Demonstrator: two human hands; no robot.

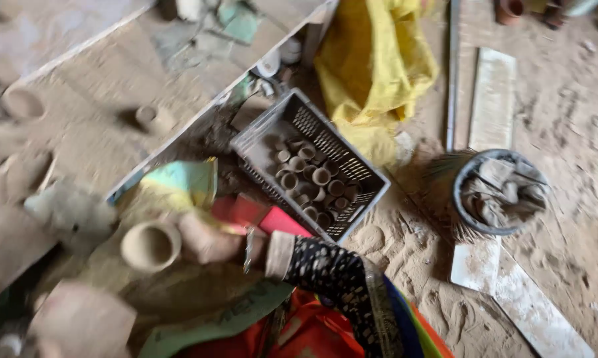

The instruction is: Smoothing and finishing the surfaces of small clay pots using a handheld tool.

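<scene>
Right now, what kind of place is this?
Probably a potter's workshop. A grey plastic crate holds many small unfired clay cups, the right hand holds a raw clay pot, and a dusty earthen floor lies all around.

A grey crate of small clay cups sits beside yellow cloth.

A small, round, open-mouthed brown clay pot lies tilted, mouth toward the camera.
</scene>
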